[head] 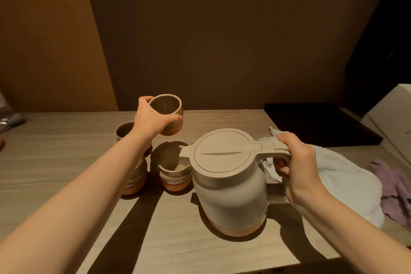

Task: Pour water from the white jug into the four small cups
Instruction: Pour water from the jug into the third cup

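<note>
The left hand (153, 118) grips a small ceramic cup (168, 113), thumb and fingers curled round its wall, holding it raised above the wooden bench (66, 158); the right hand (298, 162) is wrapped round the handle of the white jug (229, 176), which stands upright on the bench with its lid shut, spout toward a second cup (175, 173) just beside it; a third cup (123, 130) sits farther back, and a fourth (136, 181) is partly hidden under the left forearm; a white cloth (347, 182) and a purple cloth (395, 187) lie right of the jug.
</note>
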`<act>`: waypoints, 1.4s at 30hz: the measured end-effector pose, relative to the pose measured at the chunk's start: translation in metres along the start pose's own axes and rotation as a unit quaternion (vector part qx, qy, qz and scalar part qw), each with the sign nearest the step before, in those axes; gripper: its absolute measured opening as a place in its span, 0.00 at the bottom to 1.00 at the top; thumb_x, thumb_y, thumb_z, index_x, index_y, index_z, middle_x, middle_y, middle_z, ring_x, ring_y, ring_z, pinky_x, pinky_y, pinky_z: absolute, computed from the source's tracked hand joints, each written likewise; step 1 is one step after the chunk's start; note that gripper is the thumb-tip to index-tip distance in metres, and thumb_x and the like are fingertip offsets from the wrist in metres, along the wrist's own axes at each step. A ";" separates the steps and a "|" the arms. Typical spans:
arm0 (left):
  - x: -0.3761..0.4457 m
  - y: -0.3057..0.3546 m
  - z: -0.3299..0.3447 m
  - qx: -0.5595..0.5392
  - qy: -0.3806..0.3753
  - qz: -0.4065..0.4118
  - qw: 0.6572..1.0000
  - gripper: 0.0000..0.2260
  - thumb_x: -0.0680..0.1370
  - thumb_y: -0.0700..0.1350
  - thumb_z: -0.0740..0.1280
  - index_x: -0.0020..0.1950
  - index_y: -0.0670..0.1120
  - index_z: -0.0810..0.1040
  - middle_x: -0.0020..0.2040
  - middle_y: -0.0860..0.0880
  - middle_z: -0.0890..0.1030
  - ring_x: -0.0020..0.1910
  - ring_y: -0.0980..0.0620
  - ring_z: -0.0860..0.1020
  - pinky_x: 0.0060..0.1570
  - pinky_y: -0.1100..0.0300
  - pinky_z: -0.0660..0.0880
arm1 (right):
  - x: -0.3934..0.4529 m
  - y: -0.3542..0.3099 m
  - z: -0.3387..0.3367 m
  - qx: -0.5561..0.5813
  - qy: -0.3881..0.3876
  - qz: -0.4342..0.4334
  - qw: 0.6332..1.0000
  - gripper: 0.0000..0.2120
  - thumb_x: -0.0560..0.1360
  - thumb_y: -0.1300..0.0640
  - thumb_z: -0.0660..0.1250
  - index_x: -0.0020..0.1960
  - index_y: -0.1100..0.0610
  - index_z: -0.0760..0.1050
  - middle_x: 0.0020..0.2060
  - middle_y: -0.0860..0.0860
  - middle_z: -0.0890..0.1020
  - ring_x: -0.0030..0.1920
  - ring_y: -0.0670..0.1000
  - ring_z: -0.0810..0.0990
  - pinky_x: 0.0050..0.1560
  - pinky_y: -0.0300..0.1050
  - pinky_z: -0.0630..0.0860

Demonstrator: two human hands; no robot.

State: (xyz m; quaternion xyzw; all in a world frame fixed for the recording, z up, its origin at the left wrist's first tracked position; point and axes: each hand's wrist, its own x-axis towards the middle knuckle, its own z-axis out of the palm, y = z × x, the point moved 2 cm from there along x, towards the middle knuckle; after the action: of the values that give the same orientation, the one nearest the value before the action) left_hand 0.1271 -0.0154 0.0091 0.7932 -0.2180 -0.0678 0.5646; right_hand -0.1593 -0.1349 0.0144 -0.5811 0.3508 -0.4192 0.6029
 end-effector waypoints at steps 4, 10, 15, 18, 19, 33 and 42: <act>-0.023 0.020 -0.017 -0.053 0.028 0.017 0.998 0.41 0.64 0.49 0.80 0.70 0.49 0.60 0.60 0.52 0.68 0.59 0.52 0.69 0.52 0.57 0.70 | -0.011 -0.004 -0.002 0.003 0.005 0.005 1.000 0.18 0.78 0.55 0.63 0.30 0.56 0.73 0.29 0.51 0.76 0.36 0.48 0.73 0.36 0.44 0.66; -0.068 0.033 -0.045 -0.086 0.041 0.041 0.995 0.40 0.63 0.52 0.80 0.69 0.51 0.63 0.60 0.54 0.71 0.57 0.54 0.72 0.50 0.58 0.73 | -0.030 -0.007 -0.008 0.008 0.005 0.005 1.000 0.18 0.77 0.55 0.63 0.29 0.55 0.74 0.29 0.52 0.76 0.35 0.49 0.72 0.35 0.43 0.65; -0.113 0.026 -0.064 -0.094 0.033 0.051 0.994 0.36 0.61 0.50 0.81 0.63 0.53 0.67 0.54 0.57 0.74 0.51 0.60 0.74 0.44 0.62 0.73 | -0.043 -0.012 -0.013 0.005 -0.006 0.004 1.000 0.23 0.77 0.55 0.63 0.22 0.52 0.73 0.24 0.49 0.73 0.30 0.47 0.69 0.32 0.43 0.62; -0.139 0.014 -0.075 -0.100 0.025 0.042 0.994 0.34 0.60 0.46 0.82 0.61 0.53 0.69 0.53 0.58 0.75 0.51 0.61 0.74 0.43 0.63 0.72 | -0.048 -0.014 -0.014 0.000 -0.014 0.002 1.000 0.21 0.77 0.55 0.62 0.25 0.53 0.73 0.25 0.50 0.73 0.31 0.48 0.69 0.32 0.43 0.62; -0.147 0.008 -0.078 -0.099 0.023 0.039 0.994 0.34 0.60 0.45 0.82 0.61 0.53 0.69 0.52 0.58 0.75 0.50 0.61 0.75 0.42 0.64 0.72 | -0.049 -0.014 -0.014 0.000 -0.015 0.002 1.000 0.20 0.77 0.55 0.62 0.26 0.54 0.73 0.26 0.51 0.73 0.31 0.48 0.69 0.32 0.44 0.61; -0.196 -0.056 -0.063 -0.054 -0.017 0.027 0.998 0.38 0.58 0.42 0.83 0.62 0.52 0.69 0.54 0.59 0.75 0.53 0.61 0.74 0.45 0.70 0.70 | -0.044 -0.016 -0.002 -0.060 -0.032 -0.032 0.997 0.19 0.78 0.53 0.61 0.30 0.59 0.73 0.27 0.54 0.73 0.30 0.48 0.68 0.30 0.43 0.62; -0.187 -0.053 -0.056 0.006 -0.035 0.073 0.997 0.39 0.57 0.47 0.83 0.63 0.54 0.68 0.58 0.57 0.75 0.57 0.56 0.74 0.50 0.65 0.71 | -0.040 -0.017 0.004 -0.082 -0.037 -0.051 0.995 0.20 0.78 0.54 0.61 0.28 0.59 0.70 0.18 0.45 0.70 0.26 0.46 0.67 0.29 0.42 0.62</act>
State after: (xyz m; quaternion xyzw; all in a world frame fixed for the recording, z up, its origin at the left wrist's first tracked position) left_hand -0.0062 0.1264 -0.0463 0.7754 -0.2955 -0.0529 0.5556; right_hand -0.1740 -0.0961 0.0294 -0.6604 0.3316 -0.3978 0.5438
